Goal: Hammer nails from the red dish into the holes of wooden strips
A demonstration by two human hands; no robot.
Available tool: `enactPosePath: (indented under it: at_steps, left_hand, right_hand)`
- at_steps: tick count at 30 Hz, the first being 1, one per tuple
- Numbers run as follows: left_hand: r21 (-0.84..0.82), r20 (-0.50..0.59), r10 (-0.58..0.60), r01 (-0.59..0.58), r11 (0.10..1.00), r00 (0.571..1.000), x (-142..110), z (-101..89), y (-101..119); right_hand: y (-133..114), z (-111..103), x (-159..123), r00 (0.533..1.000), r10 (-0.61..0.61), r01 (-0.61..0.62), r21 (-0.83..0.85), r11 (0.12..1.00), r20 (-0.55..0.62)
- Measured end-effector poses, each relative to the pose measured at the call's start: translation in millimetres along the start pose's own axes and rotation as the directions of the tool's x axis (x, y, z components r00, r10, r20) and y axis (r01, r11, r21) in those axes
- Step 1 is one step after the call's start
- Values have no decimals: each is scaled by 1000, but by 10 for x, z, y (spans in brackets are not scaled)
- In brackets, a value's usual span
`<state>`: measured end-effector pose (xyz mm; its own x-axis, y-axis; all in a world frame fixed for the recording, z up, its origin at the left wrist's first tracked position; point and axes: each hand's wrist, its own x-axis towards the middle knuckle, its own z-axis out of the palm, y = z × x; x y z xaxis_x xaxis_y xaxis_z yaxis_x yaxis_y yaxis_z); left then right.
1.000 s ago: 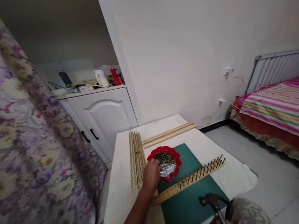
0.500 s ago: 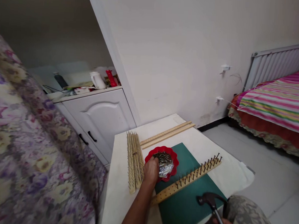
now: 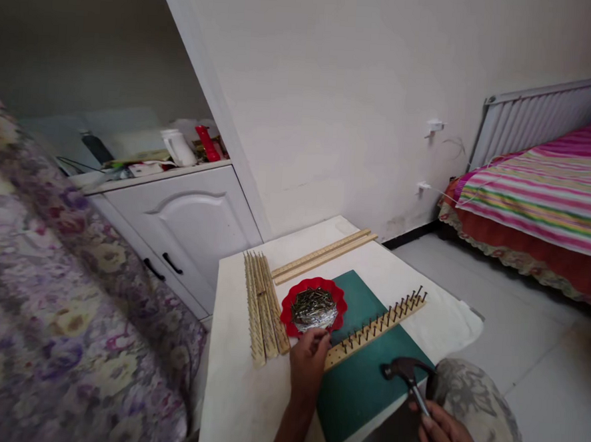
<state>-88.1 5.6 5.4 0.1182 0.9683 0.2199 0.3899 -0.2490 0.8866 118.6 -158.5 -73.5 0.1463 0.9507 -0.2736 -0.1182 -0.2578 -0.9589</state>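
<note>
My left hand (image 3: 310,355) is pinched closed at the near edge of the red scalloped bowl (image 3: 339,307). Whatever its fingertips hold is too small to make out. Inside the bowl lie many loose nails (image 3: 315,305), some dark and some silvery. Just right of that hand, a wooden strip (image 3: 337,358) with drilled holes lies across the green mat (image 3: 360,385). Dark nails (image 3: 382,320) stand in two rows along its far part, while holes show at its near end. My right hand (image 3: 445,433) grips a claw hammer (image 3: 406,369) by its handle, head over the mat's right edge.
Nail-studded wooden strips (image 3: 263,306) lie side by side on the white table (image 3: 230,390), left of the bowl. Two bare strips (image 3: 323,256) lie near the back. A cabinet (image 3: 185,221) and floral curtain (image 3: 85,301) stand left, a bed (image 3: 542,196) right. My knee (image 3: 480,392) is beside the hammer.
My left hand has come out of the nails to the bowl's near edge, beside the strip, with its fingers pinched. The hammer stays in my right hand; the view has shifted slightly.
</note>
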Motion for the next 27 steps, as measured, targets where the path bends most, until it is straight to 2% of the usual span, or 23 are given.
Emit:
enactPosePath:
  at_steps: [4,9,17,20,27]
  left_hand:
    - [-14,35,-21,21,1000,999,-200,143,-70]
    - [71,44,50,-53,996,998,-171,146,-158]
    - [53,36,35,-37,998,999,-142,142,-214]
    - [57,40,54,-56,997,998,-148,152,-230]
    - [92,55,74,-79,993,996,-148,176,-275]
  right_hand:
    - [96,-35,38,1000,-20,21,-10,1000,14]
    - [131,-50,39,999,-29,29,-17,999,20]
    - [232,-26,54,998,-55,55,16,998,-16]
    - [211,-15,53,998,-52,52,12,999,-48]
    - [41,13,-7,999,-26,26,21,999,-30]
